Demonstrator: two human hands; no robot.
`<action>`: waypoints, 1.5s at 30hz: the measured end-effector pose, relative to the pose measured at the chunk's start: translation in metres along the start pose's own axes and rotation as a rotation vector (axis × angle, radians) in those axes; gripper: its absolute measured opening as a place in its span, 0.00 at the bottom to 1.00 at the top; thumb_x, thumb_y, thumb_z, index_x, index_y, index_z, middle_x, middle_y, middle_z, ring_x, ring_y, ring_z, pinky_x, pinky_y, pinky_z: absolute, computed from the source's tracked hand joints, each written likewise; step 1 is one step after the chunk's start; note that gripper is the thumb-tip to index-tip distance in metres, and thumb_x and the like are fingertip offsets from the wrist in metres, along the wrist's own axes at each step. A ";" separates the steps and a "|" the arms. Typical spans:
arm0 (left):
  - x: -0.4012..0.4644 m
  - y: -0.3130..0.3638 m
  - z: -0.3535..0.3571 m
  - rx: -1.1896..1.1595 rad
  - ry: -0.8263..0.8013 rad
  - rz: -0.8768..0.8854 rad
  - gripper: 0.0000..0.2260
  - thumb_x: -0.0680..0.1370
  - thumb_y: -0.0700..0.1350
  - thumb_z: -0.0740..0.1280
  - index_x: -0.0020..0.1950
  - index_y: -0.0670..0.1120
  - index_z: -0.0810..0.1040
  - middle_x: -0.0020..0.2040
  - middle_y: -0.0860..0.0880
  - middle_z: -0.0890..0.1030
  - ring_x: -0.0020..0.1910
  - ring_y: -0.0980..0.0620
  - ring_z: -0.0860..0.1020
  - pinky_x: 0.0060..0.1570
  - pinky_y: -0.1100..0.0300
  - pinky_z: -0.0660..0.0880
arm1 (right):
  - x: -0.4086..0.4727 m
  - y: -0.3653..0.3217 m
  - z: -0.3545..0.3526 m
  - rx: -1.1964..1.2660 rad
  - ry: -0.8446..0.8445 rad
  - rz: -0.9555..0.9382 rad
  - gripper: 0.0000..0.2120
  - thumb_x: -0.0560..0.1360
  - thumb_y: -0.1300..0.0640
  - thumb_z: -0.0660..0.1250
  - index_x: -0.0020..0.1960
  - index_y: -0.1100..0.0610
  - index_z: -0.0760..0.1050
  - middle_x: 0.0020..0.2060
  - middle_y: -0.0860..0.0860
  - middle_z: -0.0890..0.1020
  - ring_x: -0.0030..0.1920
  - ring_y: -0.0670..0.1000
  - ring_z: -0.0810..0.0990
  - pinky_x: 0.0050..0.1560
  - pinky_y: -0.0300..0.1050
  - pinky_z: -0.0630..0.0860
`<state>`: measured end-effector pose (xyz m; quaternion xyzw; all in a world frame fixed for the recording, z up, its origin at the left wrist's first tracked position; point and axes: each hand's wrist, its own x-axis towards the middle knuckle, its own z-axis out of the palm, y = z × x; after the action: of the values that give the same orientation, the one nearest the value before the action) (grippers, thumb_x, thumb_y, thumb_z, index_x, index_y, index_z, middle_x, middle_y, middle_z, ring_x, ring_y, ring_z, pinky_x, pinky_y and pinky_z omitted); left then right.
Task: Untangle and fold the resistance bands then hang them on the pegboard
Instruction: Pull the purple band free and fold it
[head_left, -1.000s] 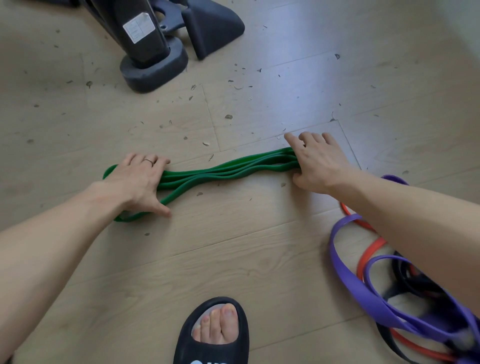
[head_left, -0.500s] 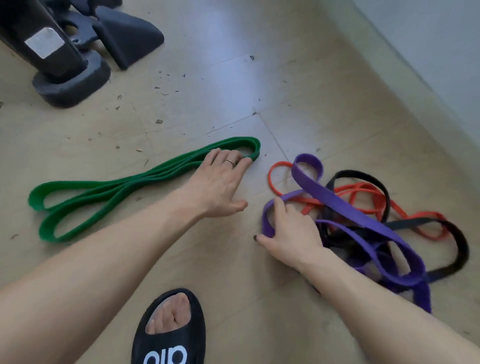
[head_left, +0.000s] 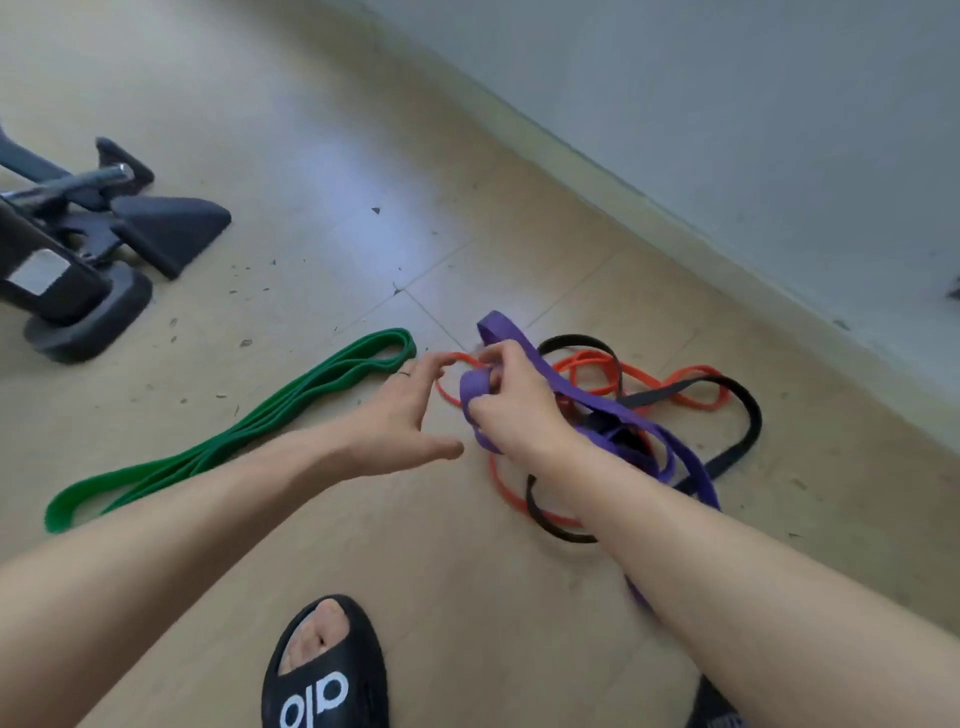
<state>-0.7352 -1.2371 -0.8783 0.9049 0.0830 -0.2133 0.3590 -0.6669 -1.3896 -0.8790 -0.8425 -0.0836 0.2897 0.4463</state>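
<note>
A green band (head_left: 291, 405) lies folded in a long strip on the wooden floor, left of my hands and untouched. To its right a purple band (head_left: 597, 405), an orange band (head_left: 691, 387) and a black band (head_left: 748, 410) lie tangled in one heap. My right hand (head_left: 514, 410) grips a loop of the purple band and holds it a little above the floor. My left hand (head_left: 405, 415) hovers just left of that loop with its fingers spread toward the orange band, holding nothing.
The dark base of an exercise machine (head_left: 83, 291) stands at the far left. A wall and skirting board (head_left: 675, 208) run diagonally behind the tangle. My foot in a black slide sandal (head_left: 324, 670) is at the bottom centre. No pegboard is in view.
Both hands left the green band, which now lies alone. My right hand went to the tangle and lifted a purple loop; my left hand moved over beside it. The view swung right.
</note>
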 end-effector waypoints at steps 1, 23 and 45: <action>-0.007 0.018 -0.010 -0.078 0.011 0.003 0.47 0.67 0.57 0.74 0.81 0.54 0.54 0.76 0.50 0.65 0.76 0.53 0.64 0.70 0.58 0.64 | -0.007 -0.012 -0.015 0.104 0.043 0.015 0.18 0.73 0.61 0.65 0.62 0.51 0.70 0.49 0.51 0.80 0.52 0.55 0.80 0.56 0.55 0.80; -0.136 0.258 -0.038 -0.358 0.063 0.443 0.28 0.70 0.49 0.79 0.67 0.48 0.74 0.59 0.43 0.84 0.60 0.48 0.83 0.64 0.48 0.78 | -0.230 -0.146 -0.213 0.493 0.152 -0.379 0.08 0.73 0.64 0.70 0.52 0.60 0.79 0.37 0.52 0.83 0.33 0.49 0.79 0.36 0.44 0.75; -0.130 0.274 -0.040 -0.346 0.056 0.435 0.08 0.76 0.50 0.67 0.52 0.48 0.76 0.44 0.53 0.81 0.51 0.48 0.85 0.59 0.47 0.81 | -0.216 -0.135 -0.229 0.862 0.037 -0.368 0.03 0.76 0.60 0.69 0.47 0.57 0.75 0.27 0.48 0.65 0.30 0.47 0.66 0.37 0.42 0.66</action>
<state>-0.7550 -1.4093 -0.6262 0.8322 -0.0680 -0.0888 0.5431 -0.6986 -1.5575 -0.5821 -0.5567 -0.0958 0.1989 0.8009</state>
